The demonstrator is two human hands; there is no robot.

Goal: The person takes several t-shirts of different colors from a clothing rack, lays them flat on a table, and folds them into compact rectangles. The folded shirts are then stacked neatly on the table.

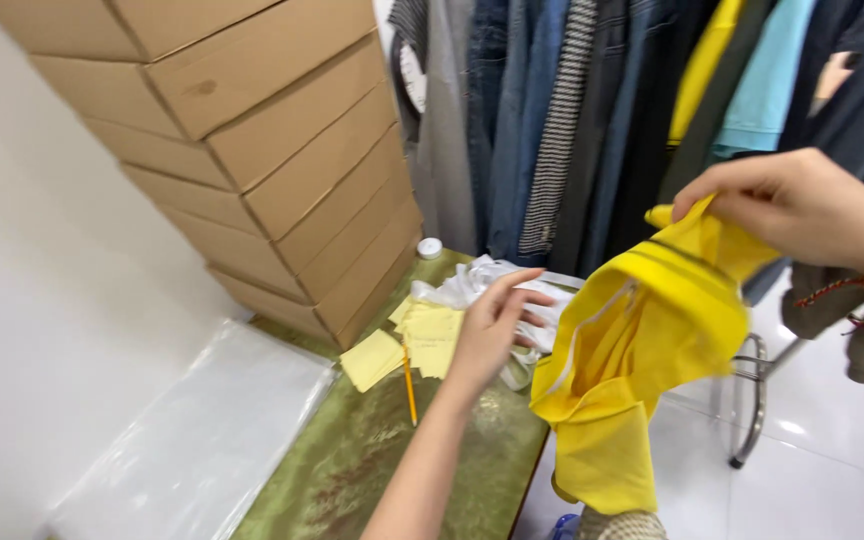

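1. A tall stack of brown cardboard boxes (252, 150) stands at the far left end of the tabletop (372, 460), leaning against the pale wall and reaching up out of view.
2. Behind the table's far edge hangs a row of clothes (572, 110): denim, a striped piece, grey and dark garments, one yellow and one light blue.
3. The tabletop itself is green and mottled; it runs from the boxes toward the near edge, with a white tiled floor on its right.
4. A pile of clear plastic bags (202, 440) lies off the table's left edge, flat and glossy.
5. A yellow garment (642, 340) hangs in the air past the table's right edge, over the floor, its collar uppermost and its lower part drooping.
6. The right hand (792, 205) holds that garment up by the collar, thumb and fingers pinched shut on the fabric; a red cord sits at the wrist.
7. The left hand (497, 320) is over the table's far right part, fingers loosely apart, resting on a crumpled white plastic bag (482, 285).
8. Yellow paper notes (407, 345) lie just left of that hand, near the boxes.
9. A pencil (410, 385) lies beside the notes, pointing toward the near edge.
10. A small white cap (430, 247) sits at the far edge beside the boxes.
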